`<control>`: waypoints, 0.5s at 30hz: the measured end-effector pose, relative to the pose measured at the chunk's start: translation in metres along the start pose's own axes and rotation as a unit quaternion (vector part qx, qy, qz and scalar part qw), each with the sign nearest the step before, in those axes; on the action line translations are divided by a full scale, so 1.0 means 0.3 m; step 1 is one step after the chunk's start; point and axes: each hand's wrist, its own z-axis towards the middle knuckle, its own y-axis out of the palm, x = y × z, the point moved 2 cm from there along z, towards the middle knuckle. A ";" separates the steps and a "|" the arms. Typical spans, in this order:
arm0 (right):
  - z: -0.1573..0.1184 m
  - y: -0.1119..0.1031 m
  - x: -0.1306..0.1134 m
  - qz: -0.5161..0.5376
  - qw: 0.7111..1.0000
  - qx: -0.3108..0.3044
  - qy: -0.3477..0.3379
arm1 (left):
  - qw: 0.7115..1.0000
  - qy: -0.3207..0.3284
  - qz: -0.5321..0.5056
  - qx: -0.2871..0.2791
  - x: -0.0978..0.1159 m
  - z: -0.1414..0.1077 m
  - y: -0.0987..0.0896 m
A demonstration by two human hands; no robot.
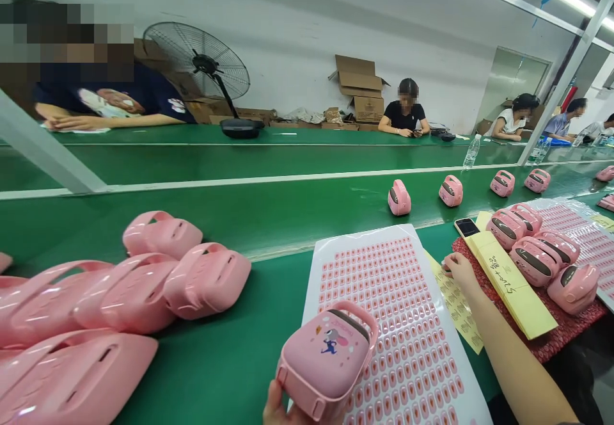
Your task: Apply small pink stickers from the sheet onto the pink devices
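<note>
My left hand (283, 412) grips a pink handled case (330, 351) from below, at the bottom edge of the view. Its lid carries a small cartoon print, and its handle points up and to the right. The case is over a white sheet covered in rows of small pink oval stickers (378, 271). Further right, my right hand (461, 272) is at the upper part of a yellow printed sheet (458, 310), its fingers pinched together. Whatever lies between those fingertips is too small to make out.
Several pink shells (206, 281) are piled at left. Several finished-looking pink cases (535, 258) sit on a red mat (570, 329), beside folded yellow paper (511, 284) and a phone (466, 227). More cases stand along the green belt (311, 204). Co-workers and a fan (206, 63) are across.
</note>
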 end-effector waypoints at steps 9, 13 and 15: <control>-0.280 0.076 -0.252 0.160 0.960 -0.226 -0.051 | 0.981 0.143 0.097 0.088 -0.041 -0.065 0.221; -0.385 0.182 -0.297 0.164 0.932 -0.317 -0.063 | 0.969 0.195 0.143 0.047 -0.070 -0.056 0.219; -0.400 0.211 -0.295 0.155 0.938 -0.303 -0.070 | 0.970 0.194 0.143 0.029 -0.080 -0.060 0.212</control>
